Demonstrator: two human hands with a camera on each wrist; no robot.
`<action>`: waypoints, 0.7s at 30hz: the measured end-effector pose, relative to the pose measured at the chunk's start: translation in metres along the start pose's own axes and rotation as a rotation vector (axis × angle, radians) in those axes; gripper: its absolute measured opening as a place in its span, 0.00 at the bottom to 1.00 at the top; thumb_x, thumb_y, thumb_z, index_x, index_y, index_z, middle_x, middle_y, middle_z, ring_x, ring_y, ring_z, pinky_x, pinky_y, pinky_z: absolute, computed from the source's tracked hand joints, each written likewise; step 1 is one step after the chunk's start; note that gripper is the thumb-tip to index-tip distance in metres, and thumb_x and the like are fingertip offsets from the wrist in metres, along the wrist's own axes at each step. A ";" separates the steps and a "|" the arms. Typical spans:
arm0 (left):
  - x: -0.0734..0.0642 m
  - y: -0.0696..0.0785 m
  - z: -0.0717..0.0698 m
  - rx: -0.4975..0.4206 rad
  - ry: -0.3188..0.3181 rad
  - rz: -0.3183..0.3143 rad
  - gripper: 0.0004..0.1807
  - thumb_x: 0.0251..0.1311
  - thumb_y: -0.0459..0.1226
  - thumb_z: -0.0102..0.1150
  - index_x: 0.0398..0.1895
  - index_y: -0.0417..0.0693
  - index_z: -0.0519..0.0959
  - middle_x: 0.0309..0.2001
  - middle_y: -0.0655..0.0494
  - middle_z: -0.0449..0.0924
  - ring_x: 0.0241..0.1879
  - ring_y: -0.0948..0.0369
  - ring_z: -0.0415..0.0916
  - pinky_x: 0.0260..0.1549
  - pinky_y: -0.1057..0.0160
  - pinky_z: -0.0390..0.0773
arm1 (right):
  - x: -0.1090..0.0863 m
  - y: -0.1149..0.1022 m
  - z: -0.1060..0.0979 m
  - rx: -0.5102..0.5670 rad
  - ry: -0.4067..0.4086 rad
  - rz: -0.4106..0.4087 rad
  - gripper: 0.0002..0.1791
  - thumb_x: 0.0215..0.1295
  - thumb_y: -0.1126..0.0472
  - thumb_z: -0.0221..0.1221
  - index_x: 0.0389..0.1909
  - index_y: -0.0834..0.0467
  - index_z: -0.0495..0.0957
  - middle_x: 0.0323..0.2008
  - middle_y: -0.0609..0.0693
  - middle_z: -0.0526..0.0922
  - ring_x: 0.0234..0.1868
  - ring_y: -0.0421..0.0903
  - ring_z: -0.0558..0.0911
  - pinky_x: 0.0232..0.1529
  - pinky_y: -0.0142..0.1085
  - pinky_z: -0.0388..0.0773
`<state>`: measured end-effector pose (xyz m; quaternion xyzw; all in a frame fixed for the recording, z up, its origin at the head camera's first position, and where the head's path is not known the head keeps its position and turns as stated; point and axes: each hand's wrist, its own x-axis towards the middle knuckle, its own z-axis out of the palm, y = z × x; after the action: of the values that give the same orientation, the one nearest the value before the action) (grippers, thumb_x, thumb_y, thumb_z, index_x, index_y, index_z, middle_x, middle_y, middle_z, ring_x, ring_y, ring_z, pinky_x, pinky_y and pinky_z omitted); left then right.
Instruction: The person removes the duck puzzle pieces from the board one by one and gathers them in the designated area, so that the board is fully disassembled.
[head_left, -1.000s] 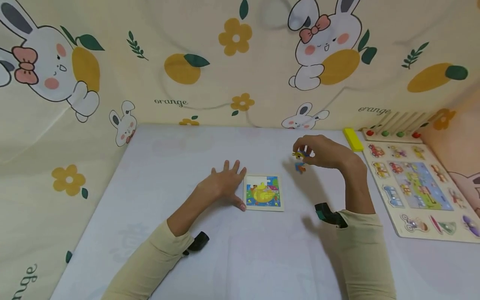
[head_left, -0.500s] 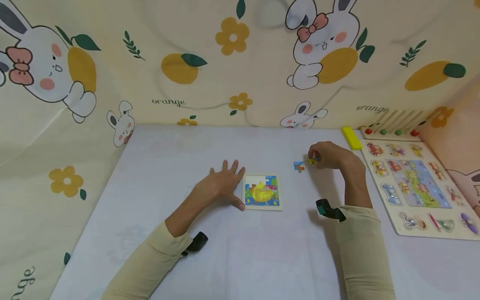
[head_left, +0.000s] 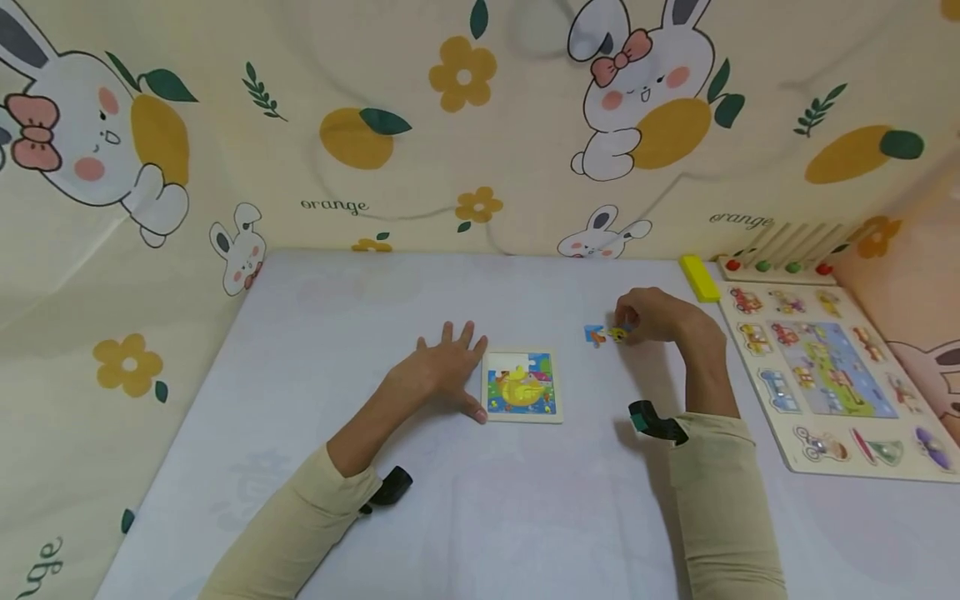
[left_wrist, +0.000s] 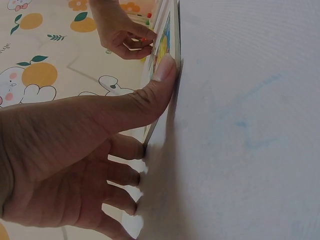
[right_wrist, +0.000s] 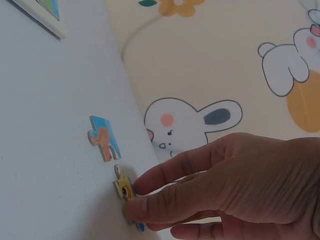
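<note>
My left hand [head_left: 431, 372] rests on the table with its fingers spread, its thumb touching the left edge of a small framed jigsaw puzzle [head_left: 522, 385]. The puzzle shows a yellow duck, and a pale gap shows at its upper left. Over to the right, my right hand [head_left: 654, 317] pinches a yellow and blue puzzle piece [right_wrist: 124, 190] between thumb and fingers, low at the tabletop. Just left of it lies a blue and orange puzzle piece [right_wrist: 104, 138], flat on the table. Part of the pinched piece is hidden behind the thumb.
A large wooden picture board [head_left: 840, 383] lies at the right side of the table. Behind it stands a rack with red and green beads [head_left: 793, 267], and beside that a yellow block [head_left: 699, 278]. A rabbit-print cloth [head_left: 420, 150] hangs behind the table.
My right hand has moved right and down with the yellow and blue puzzle piece, from above the blue and orange piece to the tabletop beside it. The left hand stays by the framed puzzle.
</note>
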<state>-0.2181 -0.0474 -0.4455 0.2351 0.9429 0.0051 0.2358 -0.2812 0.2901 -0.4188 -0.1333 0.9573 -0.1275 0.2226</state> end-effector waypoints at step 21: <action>-0.001 -0.001 0.002 0.001 0.004 0.005 0.67 0.51 0.64 0.75 0.86 0.50 0.48 0.87 0.43 0.38 0.85 0.37 0.38 0.75 0.28 0.57 | 0.003 -0.003 0.002 -0.014 -0.002 -0.009 0.09 0.64 0.66 0.69 0.44 0.60 0.83 0.38 0.56 0.79 0.43 0.53 0.75 0.45 0.44 0.73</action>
<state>-0.2166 -0.0486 -0.4465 0.2374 0.9428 0.0057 0.2339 -0.2823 0.2861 -0.4213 -0.1393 0.9573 -0.1216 0.2221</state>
